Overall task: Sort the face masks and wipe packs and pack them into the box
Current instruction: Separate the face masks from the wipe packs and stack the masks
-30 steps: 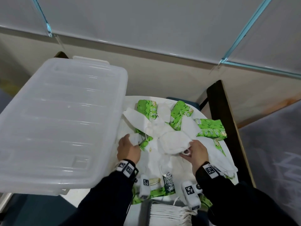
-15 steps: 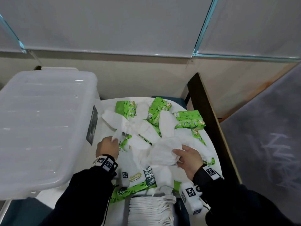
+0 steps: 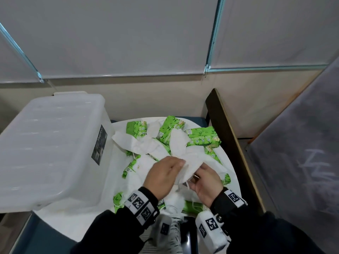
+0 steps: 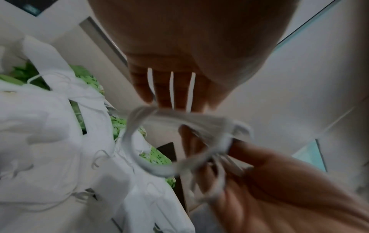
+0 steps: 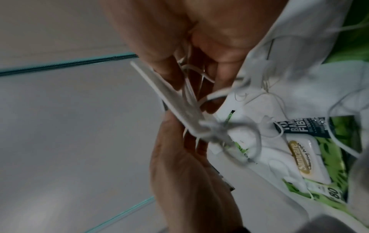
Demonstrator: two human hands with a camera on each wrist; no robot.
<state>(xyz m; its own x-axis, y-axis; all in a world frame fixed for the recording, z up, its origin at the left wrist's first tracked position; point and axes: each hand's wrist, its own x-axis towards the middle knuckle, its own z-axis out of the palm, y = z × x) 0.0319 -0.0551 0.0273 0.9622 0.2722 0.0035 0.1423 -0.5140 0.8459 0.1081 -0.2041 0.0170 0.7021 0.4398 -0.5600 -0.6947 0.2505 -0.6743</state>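
White face masks (image 3: 139, 145) and green wipe packs (image 3: 201, 138) lie mixed in a pile on a round white table (image 3: 77, 222). My right hand (image 3: 203, 180) pinches one face mask (image 3: 192, 165) and its ear loops a little above the pile. My left hand (image 3: 174, 164) lies against the same mask with straight fingers. In the left wrist view the left fingers (image 4: 171, 89) reach to the mask's edge (image 4: 179, 117), and the right hand (image 4: 269, 181) grips its end. In the right wrist view the mask (image 5: 175, 102) runs between both hands over a wipe pack (image 5: 307, 157).
A big translucent plastic box (image 3: 45, 143) with its lid on stands left of the pile, partly on the table. A dark wooden board (image 3: 229, 143) runs along the table's right side. A stack of white masks (image 3: 174, 235) sits at the near edge, below my wrists.
My left hand has left the pile's left side and moved right onto the mask in my right hand. The right hand has lifted that mask slightly off the pile.
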